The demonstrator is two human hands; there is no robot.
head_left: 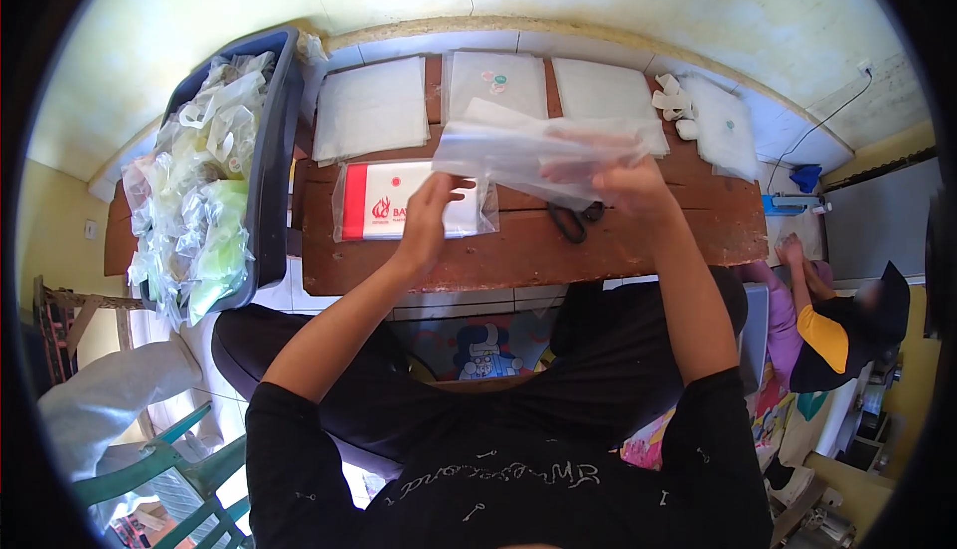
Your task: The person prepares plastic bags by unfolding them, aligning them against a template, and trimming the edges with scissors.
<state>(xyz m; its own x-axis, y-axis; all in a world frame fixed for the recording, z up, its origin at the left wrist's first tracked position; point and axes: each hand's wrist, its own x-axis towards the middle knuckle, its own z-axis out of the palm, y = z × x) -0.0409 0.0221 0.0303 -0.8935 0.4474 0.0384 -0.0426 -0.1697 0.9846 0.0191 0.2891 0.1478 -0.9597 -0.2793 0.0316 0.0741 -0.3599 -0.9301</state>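
Note:
My right hand [638, 182] grips a thin sheaf of clear plastic bags [508, 150], raised above the table and slightly blurred. The fingers show partly through the plastic. My left hand [429, 215] is below the left end of these bags, with its fingers curved and apart and nothing visible in them. Beneath it lies a flat plastic pack with a red band and a red flame logo [382, 208]. Black-handled scissors [568, 224] rest near the right hand, partly covered by the bags.
Along the back of the brown wooden table [419, 268] lie stacks of clear bags, among them a left stack [371, 108] and a right stack [720, 125]. White rolled plastic pieces [673, 100] sit between stacks. A dark tub [274, 170] overflows with plastic at left. Another person [832, 335] sits at right.

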